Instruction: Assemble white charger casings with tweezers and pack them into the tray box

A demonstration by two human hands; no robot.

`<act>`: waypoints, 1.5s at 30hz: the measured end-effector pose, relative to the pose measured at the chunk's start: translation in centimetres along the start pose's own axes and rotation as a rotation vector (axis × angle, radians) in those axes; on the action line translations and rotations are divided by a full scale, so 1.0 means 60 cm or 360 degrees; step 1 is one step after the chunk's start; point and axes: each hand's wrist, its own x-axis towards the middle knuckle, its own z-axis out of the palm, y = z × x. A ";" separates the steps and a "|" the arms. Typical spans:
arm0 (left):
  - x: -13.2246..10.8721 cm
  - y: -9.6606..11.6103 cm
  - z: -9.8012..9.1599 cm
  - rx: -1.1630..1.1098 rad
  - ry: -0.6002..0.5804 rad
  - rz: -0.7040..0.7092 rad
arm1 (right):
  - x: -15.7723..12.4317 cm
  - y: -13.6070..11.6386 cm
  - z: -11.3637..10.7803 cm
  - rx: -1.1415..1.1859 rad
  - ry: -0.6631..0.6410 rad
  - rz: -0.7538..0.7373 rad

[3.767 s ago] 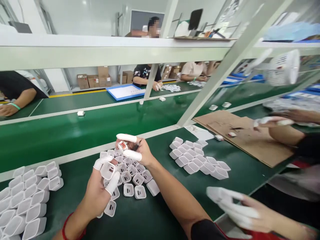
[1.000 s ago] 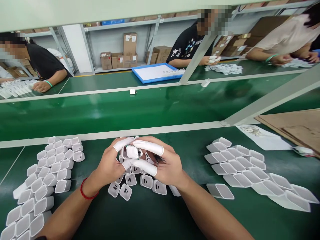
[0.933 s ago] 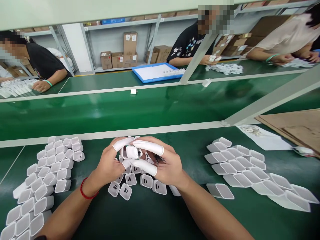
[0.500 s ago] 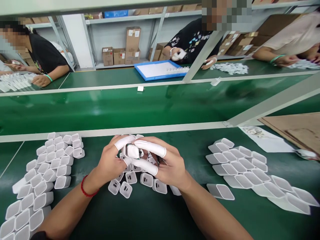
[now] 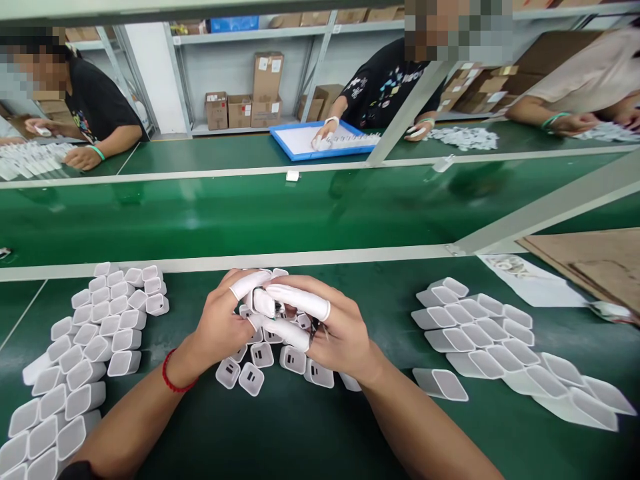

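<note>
Both hands meet above the middle of the bench, with white cots on several fingers. My left hand [image 5: 223, 323] is closed round a small white plug charger housing [image 5: 264, 302] with dark parts showing at its edge. My right hand [image 5: 340, 327] is closed on the same charger from the other side, thumb and forefinger stretched along it. Something dark with thin wires shows under the right fingers; I cannot make out what it is. Below the hands lie several white charger housings [image 5: 251, 379] with dark slots, partly hidden by the fingers.
Rows of white housings [image 5: 85, 370] stand at the left, and more housings [image 5: 493, 333] at the right. Cardboard [image 5: 595, 260] and a white sheet [image 5: 535, 283] lie at the far right. Beyond the green belt [image 5: 225, 210], which carries a small white piece [image 5: 293, 176], other people sit working by a blue-edged tray [image 5: 295, 155].
My hands stay in nearly the same place; the right fingers and the charger have shifted slightly left. Across the belt, a co-worker's hand has come down onto the tray. The piece on the belt moved right.
</note>
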 end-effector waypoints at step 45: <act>0.002 0.003 0.004 0.0028 0.0071 0.0031 | -0.002 0.006 0.002 0.0074 -0.0130 0.0512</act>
